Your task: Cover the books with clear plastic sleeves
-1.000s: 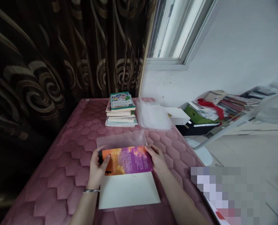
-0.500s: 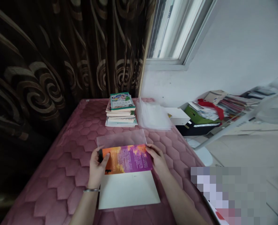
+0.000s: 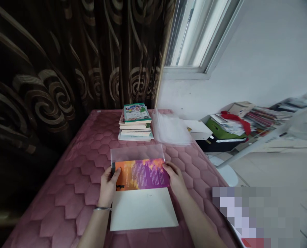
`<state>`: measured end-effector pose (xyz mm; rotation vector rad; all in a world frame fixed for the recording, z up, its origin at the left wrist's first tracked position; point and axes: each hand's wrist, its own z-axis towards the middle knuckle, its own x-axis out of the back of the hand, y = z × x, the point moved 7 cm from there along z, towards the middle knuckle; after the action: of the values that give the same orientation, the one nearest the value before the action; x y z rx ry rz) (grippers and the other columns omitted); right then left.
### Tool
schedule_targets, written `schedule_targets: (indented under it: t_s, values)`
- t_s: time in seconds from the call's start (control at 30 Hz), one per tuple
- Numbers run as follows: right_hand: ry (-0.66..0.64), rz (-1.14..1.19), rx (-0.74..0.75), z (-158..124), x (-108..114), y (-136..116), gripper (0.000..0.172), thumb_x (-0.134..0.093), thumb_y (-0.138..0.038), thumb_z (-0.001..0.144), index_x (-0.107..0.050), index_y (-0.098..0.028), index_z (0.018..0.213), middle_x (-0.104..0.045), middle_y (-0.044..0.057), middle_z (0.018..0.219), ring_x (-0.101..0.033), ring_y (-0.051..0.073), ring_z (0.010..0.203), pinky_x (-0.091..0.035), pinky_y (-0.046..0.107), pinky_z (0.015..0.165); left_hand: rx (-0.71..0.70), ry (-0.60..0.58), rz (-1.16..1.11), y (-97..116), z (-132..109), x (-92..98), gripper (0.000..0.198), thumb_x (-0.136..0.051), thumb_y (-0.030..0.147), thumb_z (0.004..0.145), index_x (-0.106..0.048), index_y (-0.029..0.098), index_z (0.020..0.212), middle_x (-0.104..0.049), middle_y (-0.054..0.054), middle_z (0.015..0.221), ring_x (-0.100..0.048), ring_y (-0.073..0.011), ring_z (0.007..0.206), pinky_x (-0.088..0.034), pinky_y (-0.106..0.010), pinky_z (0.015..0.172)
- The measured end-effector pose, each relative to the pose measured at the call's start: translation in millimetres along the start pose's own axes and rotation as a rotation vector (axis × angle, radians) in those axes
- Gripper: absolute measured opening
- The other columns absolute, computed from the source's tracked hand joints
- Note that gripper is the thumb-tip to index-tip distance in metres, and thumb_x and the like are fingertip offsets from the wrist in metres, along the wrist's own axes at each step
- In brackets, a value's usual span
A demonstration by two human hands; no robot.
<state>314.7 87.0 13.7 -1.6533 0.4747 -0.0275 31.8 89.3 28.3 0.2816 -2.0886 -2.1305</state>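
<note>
An open book lies on the pink quilted surface (image 3: 76,179), its orange and purple cover flap (image 3: 143,174) folded over a blank white page (image 3: 143,208). A clear plastic sleeve (image 3: 137,153) sticks out beyond the cover's far edge. My left hand (image 3: 108,186) pinches the cover's left edge, thumb on top, with a bangle on the wrist. Fingers of my right hand (image 3: 175,179) curl over the cover's right edge.
A stack of books (image 3: 135,122) stands at the far end, with a pile of clear plastic sleeves (image 3: 170,129) to its right. Dark patterned curtains (image 3: 65,62) hang behind. A white box (image 3: 198,129) and cluttered papers (image 3: 236,120) lie on the right.
The cover and plastic sleeve have shifted slightly away from me, both hands moving with them. The view has also tilted a little.
</note>
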Motion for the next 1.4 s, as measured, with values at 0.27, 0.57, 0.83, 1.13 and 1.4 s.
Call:
schedule_targets:
  t_s: [0.27, 0.57, 0.83, 1.13, 1.4]
  values:
    - [-0.100, -0.130, 0.077, 1, -5, -2, 0.029, -0.074, -0.048, 0.068, -0.065, -0.020, 0.071, -0.063, -0.002, 0.066, -0.051, 0.014, 0.057, -0.039, 0.024, 0.053, 0.058, 0.016, 0.010, 1, 0, -3.4, 0.045, -0.069, 0.056, 0.068, -0.067, 0.014, 0.084, -0.067, -0.002, 0.076, -0.059, -0.0165, 0.067, -0.052, -0.027, 0.063]
    - [-0.060, -0.258, 0.144, 1, -7, -2, 0.040, -0.065, -0.057, 0.074, -0.061, -0.018, 0.069, -0.059, 0.000, 0.062, -0.047, 0.014, 0.055, -0.037, 0.025, 0.050, 0.035, -0.028, -0.035, 2, -1, -2.2, 0.034, -0.069, 0.046, 0.070, -0.068, 0.015, 0.085, -0.068, -0.002, 0.080, -0.061, -0.0172, 0.076, -0.051, -0.025, 0.069]
    - [-0.073, -0.163, 0.103, -3, -8, -6, 0.035, -0.068, -0.053, 0.072, -0.063, -0.019, 0.074, -0.064, 0.002, 0.070, -0.053, 0.017, 0.060, -0.042, 0.027, 0.054, 0.034, -0.017, 0.004, 0, 1, -4.4, 0.042, -0.067, 0.055, 0.070, -0.062, 0.014, 0.076, -0.059, 0.001, 0.065, -0.052, -0.0118, 0.058, -0.045, -0.020, 0.052]
    - [-0.057, -0.278, 0.197, 3, -7, -2, 0.040, -0.065, -0.057, 0.074, -0.061, -0.018, 0.069, -0.057, 0.000, 0.062, -0.046, 0.013, 0.055, -0.038, 0.025, 0.051, 0.046, 0.021, -0.035, -6, 0, -0.2, 0.042, -0.069, 0.055, 0.068, -0.065, 0.015, 0.081, -0.066, -0.002, 0.079, -0.059, -0.0155, 0.072, -0.047, -0.022, 0.063]
    - [-0.048, -0.280, 0.165, -4, -10, -8, 0.040, -0.062, -0.059, 0.075, -0.060, -0.018, 0.072, -0.059, 0.002, 0.065, -0.049, 0.016, 0.059, -0.041, 0.026, 0.052, 0.050, 0.010, 0.018, -3, 2, -4.1, 0.048, -0.065, 0.062, 0.068, -0.063, 0.014, 0.078, -0.057, 0.002, 0.066, -0.051, -0.0120, 0.058, -0.046, -0.022, 0.054]
